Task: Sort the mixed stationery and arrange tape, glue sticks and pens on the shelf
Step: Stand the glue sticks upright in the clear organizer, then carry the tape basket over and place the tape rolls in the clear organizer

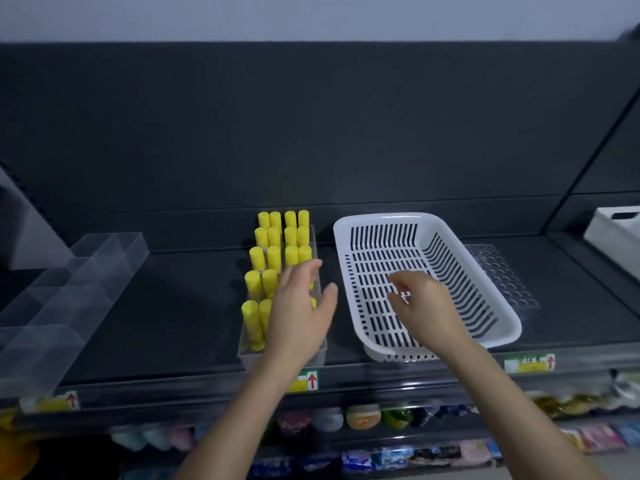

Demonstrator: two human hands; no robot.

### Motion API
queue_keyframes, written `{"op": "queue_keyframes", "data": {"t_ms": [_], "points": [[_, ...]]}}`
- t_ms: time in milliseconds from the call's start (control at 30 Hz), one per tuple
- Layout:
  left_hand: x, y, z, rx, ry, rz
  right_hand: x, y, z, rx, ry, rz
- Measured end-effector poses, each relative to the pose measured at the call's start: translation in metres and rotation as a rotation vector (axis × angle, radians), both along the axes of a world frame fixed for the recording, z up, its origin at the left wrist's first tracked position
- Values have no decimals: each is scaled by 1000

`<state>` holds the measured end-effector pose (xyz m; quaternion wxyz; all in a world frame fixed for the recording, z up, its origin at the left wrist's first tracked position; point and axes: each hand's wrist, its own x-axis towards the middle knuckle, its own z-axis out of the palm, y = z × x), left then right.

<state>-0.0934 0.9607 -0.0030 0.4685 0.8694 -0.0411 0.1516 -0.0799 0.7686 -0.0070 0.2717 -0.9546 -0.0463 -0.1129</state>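
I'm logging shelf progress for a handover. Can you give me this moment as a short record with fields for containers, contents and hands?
glue sticks: yellow, upright in rows inside a clear tray
white basket: slotted, right of the tray, nothing visible inside
clear divider box: left on the shelf, no items seen in it
left hand: fingers straight, over the tray's near right part
right hand: fingers loosely curled above the basket, no item seen in its grip
tape, pens: none visible

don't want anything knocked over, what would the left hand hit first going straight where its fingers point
Probably the glue sticks just ahead of the left hand, though it may sit above their caps; depth is unclear.
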Motion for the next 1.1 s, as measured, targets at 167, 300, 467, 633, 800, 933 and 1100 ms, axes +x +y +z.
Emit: {"op": "queue_keyframes", "data": {"t_ms": [167,300,467,633,800,933,1100], "points": [[23,-45,-10,28,101,-49,11,-45,3,-21,-6,-53],[49,-66,-24,98,210,42,29,-94,-1,-59,-11,-129],[68,-82,-40,24,350,89,52,-143,-12,-17,108,-155],[63,-88,-53,11,437,92,57,-157,-23,182,253,-104],[55,-93,-48,-15,432,140,55,-158,-22,244,242,-91],[43,-97,-38,-50,347,149,47,-162,-17,262,190,-93],[32,-98,-16,-115,190,129,29,-166,0,373,97,-141]]}}
